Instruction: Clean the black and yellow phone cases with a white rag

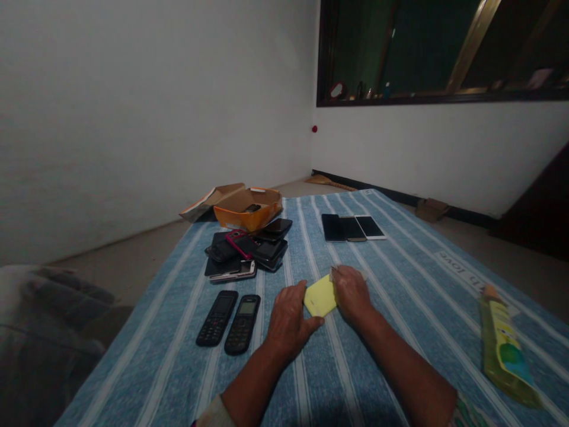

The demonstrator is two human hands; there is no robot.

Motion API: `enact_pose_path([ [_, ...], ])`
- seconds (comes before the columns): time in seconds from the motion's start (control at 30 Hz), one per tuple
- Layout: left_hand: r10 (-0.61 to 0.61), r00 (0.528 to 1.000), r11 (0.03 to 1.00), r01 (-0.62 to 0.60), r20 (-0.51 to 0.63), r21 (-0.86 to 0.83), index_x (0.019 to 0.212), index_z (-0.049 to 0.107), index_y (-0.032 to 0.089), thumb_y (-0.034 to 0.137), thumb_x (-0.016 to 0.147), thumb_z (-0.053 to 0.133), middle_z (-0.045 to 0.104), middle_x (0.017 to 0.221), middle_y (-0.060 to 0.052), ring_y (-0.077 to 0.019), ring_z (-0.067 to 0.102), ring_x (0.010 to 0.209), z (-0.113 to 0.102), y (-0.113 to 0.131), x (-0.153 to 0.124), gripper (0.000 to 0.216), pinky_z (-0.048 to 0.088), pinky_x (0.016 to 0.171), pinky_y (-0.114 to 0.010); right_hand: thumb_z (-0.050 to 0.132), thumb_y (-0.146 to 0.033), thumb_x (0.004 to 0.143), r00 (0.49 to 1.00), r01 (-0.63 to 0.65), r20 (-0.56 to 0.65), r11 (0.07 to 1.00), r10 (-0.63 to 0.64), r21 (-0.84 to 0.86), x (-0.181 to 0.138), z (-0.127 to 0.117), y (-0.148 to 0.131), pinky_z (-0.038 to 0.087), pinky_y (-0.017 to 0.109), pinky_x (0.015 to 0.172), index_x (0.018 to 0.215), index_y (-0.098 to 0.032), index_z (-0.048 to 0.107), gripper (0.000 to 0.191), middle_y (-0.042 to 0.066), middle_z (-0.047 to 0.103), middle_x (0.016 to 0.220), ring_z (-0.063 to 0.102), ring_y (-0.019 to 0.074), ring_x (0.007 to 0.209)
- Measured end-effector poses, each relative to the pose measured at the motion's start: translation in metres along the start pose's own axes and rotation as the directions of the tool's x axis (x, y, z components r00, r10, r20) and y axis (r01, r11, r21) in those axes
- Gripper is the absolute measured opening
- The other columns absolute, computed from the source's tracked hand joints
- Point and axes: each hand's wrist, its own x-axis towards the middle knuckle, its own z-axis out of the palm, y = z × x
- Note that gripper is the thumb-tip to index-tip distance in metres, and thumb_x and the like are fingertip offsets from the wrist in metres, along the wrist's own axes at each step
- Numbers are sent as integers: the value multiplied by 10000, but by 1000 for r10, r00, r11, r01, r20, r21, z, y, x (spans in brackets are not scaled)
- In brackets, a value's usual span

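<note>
A flat yellow piece (320, 297) with a small dark mark lies on the striped cloth in front of me; I cannot tell whether it is a phone's back or something else. My left hand (288, 320) grips its left edge, with the thumb along the near side and the fingers along the far side. My right hand (352, 295) is curled over its right end. A thin pale piece (364, 275), like a cloth or tissue, sticks out beside the right hand's fingers, and the palm hides the rest of it.
Two keypad phones (217, 318) lie left of my hands. Behind them is a pile of phones (242, 252) and an open orange box (253, 219). Three phones (353, 228) lie side by side further back. A bottle of yellow-green liquid (507, 350) lies at the right.
</note>
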Motion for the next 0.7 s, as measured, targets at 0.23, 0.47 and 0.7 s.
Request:
enact_pose_path([
  [0.23,14,1000,1000,-14,-16,-10,1303,450,145,278,687,743,639,1120,-131,-314,593,1055,0,1,-1,695,493,906,-505,516,-68,906,992,122,-17,992,-122,28,-10,9,-17,386,338,833,1041,-106,660,201,125,654,988,554,247,947],
  [0.47,3,997,1000,-4,-83,-14,1325,425,148,264,713,672,633,1117,-119,-299,607,1047,6,-4,-2,671,518,896,-479,555,-135,920,895,446,-91,867,-437,224,-16,1,-30,392,313,773,937,-134,659,105,71,630,897,534,209,874],
  [0.7,-40,998,998,37,-51,-43,1343,401,142,252,709,666,613,1167,-133,-306,592,1087,5,-4,-2,696,502,922,-504,553,-141,926,896,443,-92,858,-435,259,-16,2,-30,381,322,772,942,-141,664,112,71,638,903,537,209,892],
])
